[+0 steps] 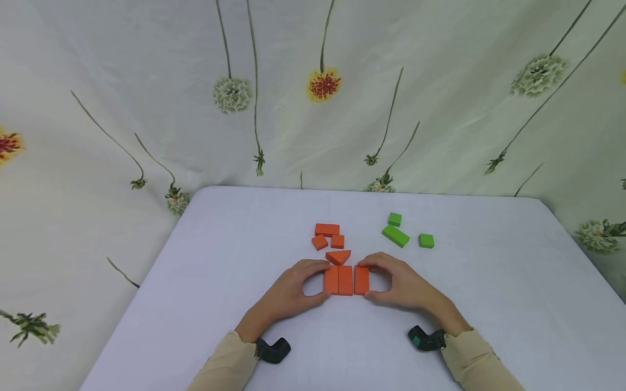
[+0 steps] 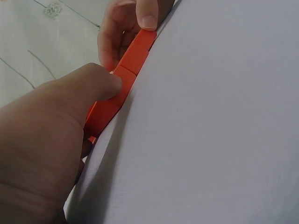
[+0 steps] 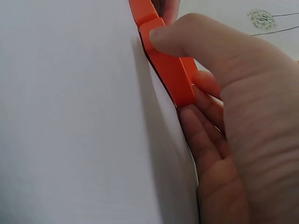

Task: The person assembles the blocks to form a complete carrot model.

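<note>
Left hand (image 1: 295, 288) pinches the left orange block (image 1: 331, 280), right hand (image 1: 405, 281) the right orange block (image 1: 362, 280); the middle orange block (image 1: 345, 280) touches the left one, all 3 between the bench (image 1: 215, 244) side edges.

3 plain orange rectangular blocks lie flat in a row on the surface (image 1: 244, 239), long sides running near to far. The left block (image 1: 331, 280) is pinched at its far and near ends by the left hand (image 1: 295, 289). The middle block (image 1: 345, 281) touches it side by side, their ends about level. The right block (image 1: 362, 280), pinched likewise by the right hand (image 1: 406, 282), stands just beside the middle block, 1 narrow gap between them.
</note>
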A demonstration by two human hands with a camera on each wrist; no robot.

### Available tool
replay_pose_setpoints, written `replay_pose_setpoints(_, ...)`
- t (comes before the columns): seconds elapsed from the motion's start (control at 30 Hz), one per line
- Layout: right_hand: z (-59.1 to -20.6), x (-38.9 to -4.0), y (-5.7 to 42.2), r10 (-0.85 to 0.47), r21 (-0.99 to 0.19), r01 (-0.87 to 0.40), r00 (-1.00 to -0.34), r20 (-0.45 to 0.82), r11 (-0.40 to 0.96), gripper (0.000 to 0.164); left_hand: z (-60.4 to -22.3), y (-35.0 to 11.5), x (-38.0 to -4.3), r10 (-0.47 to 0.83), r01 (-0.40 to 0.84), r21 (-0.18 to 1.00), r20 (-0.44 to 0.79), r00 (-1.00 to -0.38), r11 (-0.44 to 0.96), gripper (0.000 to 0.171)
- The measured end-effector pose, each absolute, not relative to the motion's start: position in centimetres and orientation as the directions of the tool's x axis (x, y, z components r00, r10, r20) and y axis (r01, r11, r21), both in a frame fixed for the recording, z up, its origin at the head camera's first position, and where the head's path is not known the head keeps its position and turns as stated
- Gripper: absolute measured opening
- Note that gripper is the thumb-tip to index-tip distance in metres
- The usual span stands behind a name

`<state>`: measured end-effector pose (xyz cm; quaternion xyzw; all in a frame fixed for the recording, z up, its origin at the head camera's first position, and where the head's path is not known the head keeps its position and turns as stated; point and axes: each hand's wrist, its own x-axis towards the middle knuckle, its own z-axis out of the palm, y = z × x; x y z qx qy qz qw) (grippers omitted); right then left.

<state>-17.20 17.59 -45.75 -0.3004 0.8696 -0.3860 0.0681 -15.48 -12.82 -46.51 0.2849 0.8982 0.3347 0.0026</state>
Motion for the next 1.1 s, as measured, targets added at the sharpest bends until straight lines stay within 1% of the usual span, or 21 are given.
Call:
replay_pose_setpoints(0.23, -45.73, -16.99, 17.38, -0.573, -0.716, -0.445, -0.816, 0.076, 0.538, 0.058, -46.63, -12.92, -15.45, 0.516, 0.500, 0.613, 0.170, -0.840, 0.612, 0.058)
replay_pose_setpoints(0.6, -45.61, -17.04, 17.36, -0.583, -0.711, -0.464, -0.807, 0.094, 0.529, 0.059, -46.56, -12.93, -15.53, 0.523, 0.534, 0.597, 0.213, -0.825, 0.599, 0.057)
replay_pose_setpoints(0.87, -45.44, -16.97, 17.43, -0.571, -0.700, -0.469, -0.814, 0.106, 0.538, 0.062, -46.63, -12.91, -15.51, 0.518, 0.527, 0.587, 0.203, -0.831, 0.615, 0.058)
replay_pose_setpoints(1.1, -45.35, -17.00, 17.52, -0.566, -0.700, -0.460, -0.819, 0.097, 0.546, 0.059, -46.50, -12.79, -15.45, 0.513, 0.510, 0.604, 0.187, -0.838, 0.613, 0.058)
